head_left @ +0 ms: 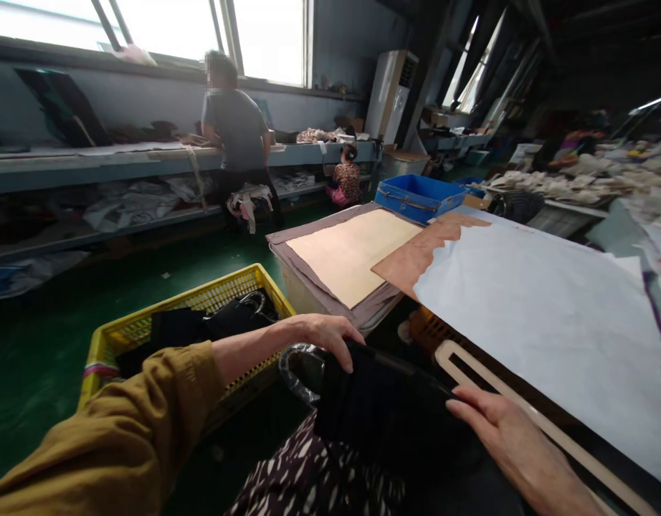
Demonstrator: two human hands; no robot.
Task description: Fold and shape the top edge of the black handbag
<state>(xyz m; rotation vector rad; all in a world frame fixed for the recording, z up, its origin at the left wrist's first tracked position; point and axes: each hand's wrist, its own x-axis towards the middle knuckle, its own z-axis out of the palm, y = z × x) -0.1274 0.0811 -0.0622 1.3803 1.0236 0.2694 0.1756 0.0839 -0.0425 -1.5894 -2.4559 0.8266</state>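
A black handbag [400, 423] hangs before me, above a patterned dark garment on my lap. One curved handle [297, 376], wrapped in clear plastic, sticks out at its left side. My left hand [333, 338] is closed over the bag's top edge near that handle. At the right, my right hand [500, 419] pinches the bag's edge between thumb and fingers. The bag's lower part is too dark to make out. To the left, a yellow plastic basket [188, 292] contains more black bags [223, 319], one with a similar wrapped handle.
On my right a table bears a white sheet [535, 315] and brown paper; a pale slotted strip [524, 405] runs along its near edge. Ahead stand a bin topped by a cream sheet [352, 251] and a blue crate [416, 197]. Two people are near the window bench.
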